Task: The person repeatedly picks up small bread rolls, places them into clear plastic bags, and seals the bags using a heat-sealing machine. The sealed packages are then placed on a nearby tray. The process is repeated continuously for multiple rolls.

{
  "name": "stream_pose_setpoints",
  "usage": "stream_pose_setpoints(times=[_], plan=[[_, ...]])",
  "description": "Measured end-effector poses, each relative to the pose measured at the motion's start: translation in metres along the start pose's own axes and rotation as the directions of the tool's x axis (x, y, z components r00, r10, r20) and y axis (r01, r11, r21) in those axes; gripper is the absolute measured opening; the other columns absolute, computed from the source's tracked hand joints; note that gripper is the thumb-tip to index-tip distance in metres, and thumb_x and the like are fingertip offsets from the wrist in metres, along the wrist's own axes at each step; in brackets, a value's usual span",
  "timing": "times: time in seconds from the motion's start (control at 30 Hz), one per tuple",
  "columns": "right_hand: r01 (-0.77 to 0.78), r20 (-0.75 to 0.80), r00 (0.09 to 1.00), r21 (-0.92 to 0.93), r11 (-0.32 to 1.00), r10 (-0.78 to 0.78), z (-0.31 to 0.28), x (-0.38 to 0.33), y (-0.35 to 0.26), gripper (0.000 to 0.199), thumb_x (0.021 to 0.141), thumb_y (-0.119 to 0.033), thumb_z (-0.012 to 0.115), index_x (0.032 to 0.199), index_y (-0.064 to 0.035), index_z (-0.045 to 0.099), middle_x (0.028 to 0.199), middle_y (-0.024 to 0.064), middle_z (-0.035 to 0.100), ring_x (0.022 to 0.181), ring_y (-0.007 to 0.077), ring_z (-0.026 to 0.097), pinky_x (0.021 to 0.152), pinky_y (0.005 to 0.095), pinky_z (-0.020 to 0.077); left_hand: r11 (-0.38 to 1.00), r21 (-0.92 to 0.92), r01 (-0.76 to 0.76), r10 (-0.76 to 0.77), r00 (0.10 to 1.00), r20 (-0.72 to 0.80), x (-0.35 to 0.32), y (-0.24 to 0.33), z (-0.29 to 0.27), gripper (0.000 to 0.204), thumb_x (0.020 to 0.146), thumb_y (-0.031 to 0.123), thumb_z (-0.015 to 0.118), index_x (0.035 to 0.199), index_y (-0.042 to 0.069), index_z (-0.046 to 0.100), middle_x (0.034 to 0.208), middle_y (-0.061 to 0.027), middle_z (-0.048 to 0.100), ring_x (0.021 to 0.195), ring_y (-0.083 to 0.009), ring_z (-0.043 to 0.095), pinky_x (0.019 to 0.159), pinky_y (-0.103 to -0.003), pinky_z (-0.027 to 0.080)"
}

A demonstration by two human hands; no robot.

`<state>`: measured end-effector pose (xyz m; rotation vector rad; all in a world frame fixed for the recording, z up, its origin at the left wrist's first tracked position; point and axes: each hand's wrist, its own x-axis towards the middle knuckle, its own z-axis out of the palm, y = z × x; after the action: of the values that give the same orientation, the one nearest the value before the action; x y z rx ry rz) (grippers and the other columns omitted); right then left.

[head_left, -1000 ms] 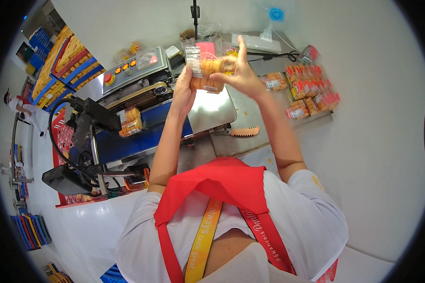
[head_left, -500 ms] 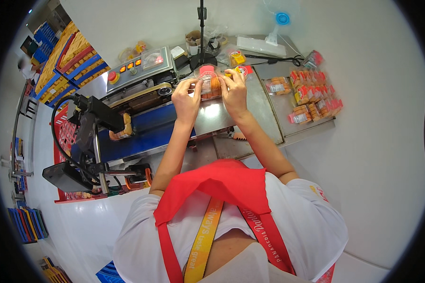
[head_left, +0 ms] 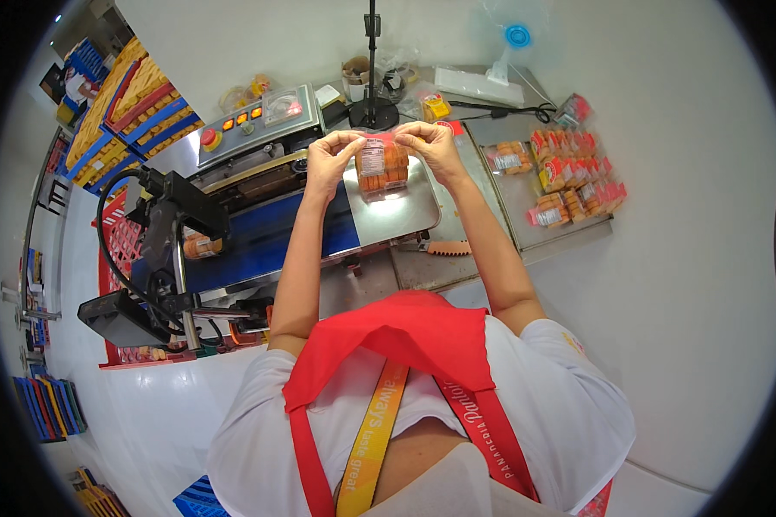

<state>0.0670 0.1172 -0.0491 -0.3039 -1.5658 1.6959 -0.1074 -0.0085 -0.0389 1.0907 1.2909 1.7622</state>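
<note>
Between my hands is a clear bag of round orange-brown biscuits [head_left: 383,169], with a red top edge and a white printed label. My left hand [head_left: 329,161] is closed in a pinch on its upper left corner. The upper right corner is pinched by my right hand [head_left: 431,151]. The bag's lower end is over the bare metal plate [head_left: 397,221] at the end of a blue conveyor belt [head_left: 280,226]; whether it touches the plate I cannot tell. Another biscuit pack [head_left: 202,248] is on the belt at the left, partly hidden behind a black machine head [head_left: 200,214].
A sealing machine [head_left: 254,129] with lit buttons runs behind the belt. Several filled packs [head_left: 571,172] lie on the right-hand table. A serrated blade [head_left: 448,248] lies below the plate. A black stand [head_left: 374,112] and small blue fan [head_left: 516,36] are at the back.
My fingers have gone from the bag's sides to its top corners and spread apart. More of the bag shows over the plate. The pack on the belt has moved left.
</note>
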Motion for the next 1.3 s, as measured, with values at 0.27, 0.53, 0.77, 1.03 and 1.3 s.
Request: stream_pose_setpoints(times=[0.27, 0.53, 0.77, 1.03, 1.3], plan=[[0.084, -0.104, 0.991, -0.017, 0.996, -0.085, 0.018, -0.034, -0.017, 0.007, 0.078, -0.004, 0.073, 0.083, 0.0001, 0.069, 0.080, 0.0044, 0.068, 0.074, 0.0083, 0.061, 0.070, 0.0205, 0.0486, 0.989, 0.010, -0.147, 0.147, 0.983, -0.108, -0.032, 0.006, 0.010, 0.008, 0.083, 0.004, 0.068, 0.077, 0.001, 0.063, 0.087, -0.0078, 0.068, 0.077, -0.0075, 0.062, 0.073, -0.022, 0.049], [-0.400, -0.205, 0.904, -0.093, 0.912, 0.376, 0.003, 0.018, 0.034, 0.030, 0.067, -0.002, 0.080, 0.087, -0.0002, 0.058, 0.075, 0.0064, 0.065, 0.064, 0.0109, 0.061, 0.056, 0.0228, 0.0487, 0.598, 0.801, -0.028, 0.216, 0.968, -0.127, 0.008, -0.006, -0.003, 0.014, 0.070, 0.008, 0.071, 0.073, 0.002, 0.059, 0.068, -0.0085, 0.067, 0.063, -0.0139, 0.065, 0.061, -0.027, 0.051], [-0.351, -0.295, 0.933, -0.624, 0.698, 0.205, 0.003, 0.048, 0.070, 0.027, 0.057, -0.009, 0.083, 0.075, -0.0034, 0.064, 0.075, 0.0112, 0.067, 0.065, 0.0193, 0.065, 0.062, 0.0338, 0.0521, 0.286, 0.954, 0.090, 0.065, 0.991, -0.113, 0.029, -0.017, -0.003, 0.008, 0.065, 0.006, 0.069, 0.071, 0.009, 0.066, 0.078, -0.0158, 0.067, 0.078, -0.0327, 0.066, 0.072, -0.041, 0.053], [0.262, 0.262, 0.965, -0.956, 0.129, -0.018, 0.030, 0.044, 0.045, 0.016, 0.069, -0.019, 0.072, 0.072, -0.0032, 0.069, 0.078, 0.0179, 0.065, 0.076, 0.0344, 0.066, 0.068, 0.0429, 0.0533, 0.255, 0.963, 0.085, -0.025, 0.996, -0.081, 0.030, -0.019, -0.005, 0.017, 0.069, 0.004, 0.066, 0.083, 0.011, 0.073, 0.083, -0.0201, 0.067, 0.082, -0.0343, 0.067, 0.075, -0.042, 0.053], [0.227, 0.243, 0.949, -0.969, 0.099, 0.201, 0.065, 0.014, 0.025, 0.045, 0.091, -0.046, 0.047, 0.112, -0.0110, 0.066, 0.103, 0.0265, 0.055, 0.102, 0.0397, 0.051, 0.084, 0.0469, 0.0458, 0.392, 0.914, -0.109, 0.037, 0.994, 0.102, 0.003, -0.012, -0.020, 0.022, 0.079, 0.006, 0.055, 0.096, 0.003, 0.070, 0.088, -0.0262, 0.063, 0.088, -0.0416, 0.062, 0.079, -0.045, 0.049]])
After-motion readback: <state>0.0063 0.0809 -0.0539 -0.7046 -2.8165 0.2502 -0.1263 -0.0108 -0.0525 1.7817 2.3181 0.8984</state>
